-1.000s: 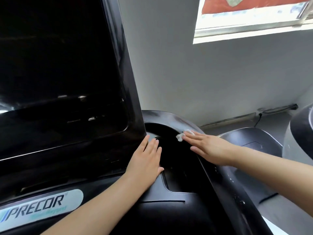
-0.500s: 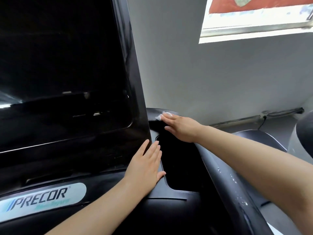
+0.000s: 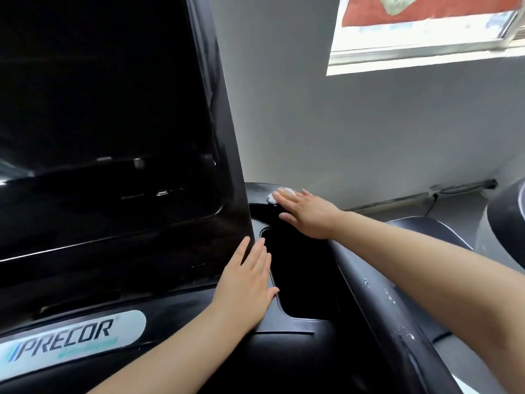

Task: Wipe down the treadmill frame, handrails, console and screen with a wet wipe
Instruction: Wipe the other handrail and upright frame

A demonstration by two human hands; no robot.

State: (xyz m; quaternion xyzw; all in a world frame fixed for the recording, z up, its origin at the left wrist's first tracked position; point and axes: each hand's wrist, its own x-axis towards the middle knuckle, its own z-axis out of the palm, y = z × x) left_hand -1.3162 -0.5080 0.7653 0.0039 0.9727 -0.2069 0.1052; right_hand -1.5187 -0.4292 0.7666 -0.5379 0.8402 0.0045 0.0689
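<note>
The black treadmill console (image 3: pixel 284 319) fills the lower half, with its dark screen (image 3: pixel 99 109) rising at the left. My right hand (image 3: pixel 306 213) lies flat with straight fingers on the console's far right rim, pressing a small white wet wipe (image 3: pixel 281 193) that shows just past the fingertips. My left hand (image 3: pixel 245 285) rests flat and open on the console beside the screen's lower right corner, next to a deep cup recess (image 3: pixel 301 274). The right handrail (image 3: pixel 397 322) curves down with wet droplets on it.
A grey wall (image 3: pixel 341 123) stands close behind the console, with a window (image 3: pixel 420 32) at upper right. A cable and trunking (image 3: pixel 443 191) run along the wall base. Another black machine (image 3: pixel 508 223) sits at the right edge. A PRECOR label (image 3: pixel 71 339) is at lower left.
My right hand has slid the wipe along the console rim toward the screen's edge and further back. My left hand has stayed in place.
</note>
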